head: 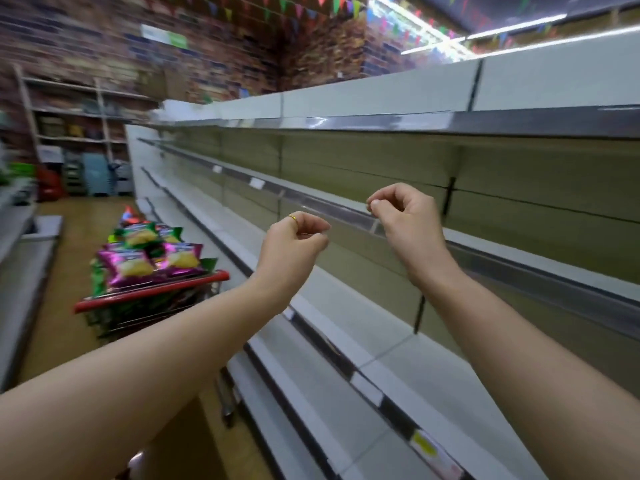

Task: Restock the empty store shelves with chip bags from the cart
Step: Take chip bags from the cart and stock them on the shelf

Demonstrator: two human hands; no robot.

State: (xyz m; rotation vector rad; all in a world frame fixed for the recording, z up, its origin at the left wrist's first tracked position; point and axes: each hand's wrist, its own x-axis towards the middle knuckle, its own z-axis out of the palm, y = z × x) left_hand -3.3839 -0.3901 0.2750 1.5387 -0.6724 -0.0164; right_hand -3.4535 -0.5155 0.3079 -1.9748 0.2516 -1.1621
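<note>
Grey-white metal shelves (381,341) run along the right side in several empty tiers, with small price tags (257,182) on the front rails and a yellow label (424,443) low down near the camera. Both arms are raised in front of the middle tier. Left hand (294,244): fingers curled in, thumb meeting the fingertips, nothing visibly held; thin gold ring (292,217) on one finger. Right hand (405,216), higher and nearer the shelf rail: same curled pose, thumb against the index tip, nothing seen in it, though it might be pinching something tiny, too blurred to tell. The hands are apart from each other. Chip bags (145,261), magenta and green packs, are piled in the cart (149,294) with the red handle, which stands on the brown floor (79,237) left of the shelves, beyond the left forearm. Brick wall (104,39) and coloured bunting (294,8) behind, blurred
</note>
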